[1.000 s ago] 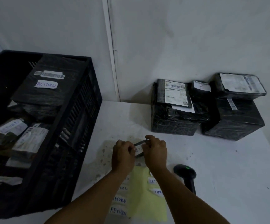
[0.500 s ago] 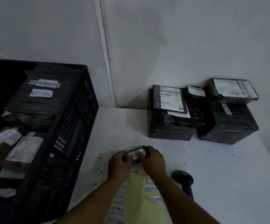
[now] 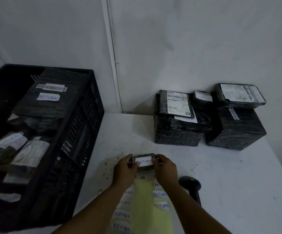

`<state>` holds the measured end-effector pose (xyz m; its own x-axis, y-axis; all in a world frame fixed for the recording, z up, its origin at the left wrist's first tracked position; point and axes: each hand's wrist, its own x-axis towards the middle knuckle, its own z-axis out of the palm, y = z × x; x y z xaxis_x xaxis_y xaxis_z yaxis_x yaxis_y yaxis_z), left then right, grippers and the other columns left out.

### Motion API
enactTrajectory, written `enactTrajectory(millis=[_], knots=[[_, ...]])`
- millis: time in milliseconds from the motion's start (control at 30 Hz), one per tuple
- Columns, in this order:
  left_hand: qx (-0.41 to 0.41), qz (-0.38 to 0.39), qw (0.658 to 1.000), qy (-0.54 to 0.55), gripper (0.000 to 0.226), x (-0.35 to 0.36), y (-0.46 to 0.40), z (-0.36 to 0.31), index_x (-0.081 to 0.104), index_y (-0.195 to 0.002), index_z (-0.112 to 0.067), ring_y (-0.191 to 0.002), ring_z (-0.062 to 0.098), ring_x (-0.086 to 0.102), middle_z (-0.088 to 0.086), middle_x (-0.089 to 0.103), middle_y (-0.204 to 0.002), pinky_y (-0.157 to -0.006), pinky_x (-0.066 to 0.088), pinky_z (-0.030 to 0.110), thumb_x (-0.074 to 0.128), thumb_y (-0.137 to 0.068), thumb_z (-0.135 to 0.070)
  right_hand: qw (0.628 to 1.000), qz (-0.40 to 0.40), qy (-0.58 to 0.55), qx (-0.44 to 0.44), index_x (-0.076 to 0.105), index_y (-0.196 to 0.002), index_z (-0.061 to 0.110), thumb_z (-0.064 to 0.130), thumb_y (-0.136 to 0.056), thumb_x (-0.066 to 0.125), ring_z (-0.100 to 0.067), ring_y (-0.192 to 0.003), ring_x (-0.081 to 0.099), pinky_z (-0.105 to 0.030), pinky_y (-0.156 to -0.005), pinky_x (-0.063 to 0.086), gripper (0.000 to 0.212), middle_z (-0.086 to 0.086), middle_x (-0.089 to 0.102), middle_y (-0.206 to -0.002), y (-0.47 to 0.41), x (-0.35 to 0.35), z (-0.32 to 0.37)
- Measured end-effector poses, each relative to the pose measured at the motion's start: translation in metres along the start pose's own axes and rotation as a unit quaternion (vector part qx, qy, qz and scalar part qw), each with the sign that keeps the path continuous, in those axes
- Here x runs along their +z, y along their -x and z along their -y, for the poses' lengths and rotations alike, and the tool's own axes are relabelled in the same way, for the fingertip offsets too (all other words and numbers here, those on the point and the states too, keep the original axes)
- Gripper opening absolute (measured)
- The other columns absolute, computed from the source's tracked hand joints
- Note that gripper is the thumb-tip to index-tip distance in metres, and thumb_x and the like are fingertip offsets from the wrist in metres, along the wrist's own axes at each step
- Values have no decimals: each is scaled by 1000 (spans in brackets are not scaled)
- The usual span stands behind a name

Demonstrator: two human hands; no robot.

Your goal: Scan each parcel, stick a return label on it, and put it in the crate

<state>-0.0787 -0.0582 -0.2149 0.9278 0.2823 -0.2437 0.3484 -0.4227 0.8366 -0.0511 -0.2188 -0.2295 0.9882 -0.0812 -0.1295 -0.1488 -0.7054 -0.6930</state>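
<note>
Since half a second ago the small parcel (image 3: 144, 162) has turned its top toward the camera, so the white label (image 3: 144, 162) reading RETURN now shows flat on it; before, the label was barely readable. The parcel sits just below the middle of the frame, held between both hands above the table (image 3: 238, 183). The left hand (image 3: 124, 169) grips its left end with curled fingers, thumb on the label's left edge. The right hand (image 3: 166, 169) grips the right end the same way.

Directly below the hands lies a yellow sheet (image 3: 151, 208) with more handwritten RETURN labels along both of its sides. Just right of it, at the lower right of centre, a black scanner (image 3: 190, 184) lies on the table with a small green light on its head.

In the right middle of the frame a group of black-wrapped parcels (image 3: 209, 119) stands against the wall, stacked in two piles, several carrying white shipping labels with barcodes.

The left side of the frame is filled by a black crate (image 3: 79, 137) holding wrapped parcels; the top one (image 3: 52, 98) bears a barcode strip and a RETURN label.
</note>
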Motion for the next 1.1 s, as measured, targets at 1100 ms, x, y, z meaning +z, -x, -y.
enactTrajectory(millis=[1100], knots=[[62,-307,921,230,27,-320,63,-57,73,-90,-30,-82,15,73,-5,75,-88,-71,59,33,71,-74,-51,896,31,-330,-296,59,-124,37,48,-99,52,-3,-107,64,-29,-88,57,28,15,67,-114,74,22,292]])
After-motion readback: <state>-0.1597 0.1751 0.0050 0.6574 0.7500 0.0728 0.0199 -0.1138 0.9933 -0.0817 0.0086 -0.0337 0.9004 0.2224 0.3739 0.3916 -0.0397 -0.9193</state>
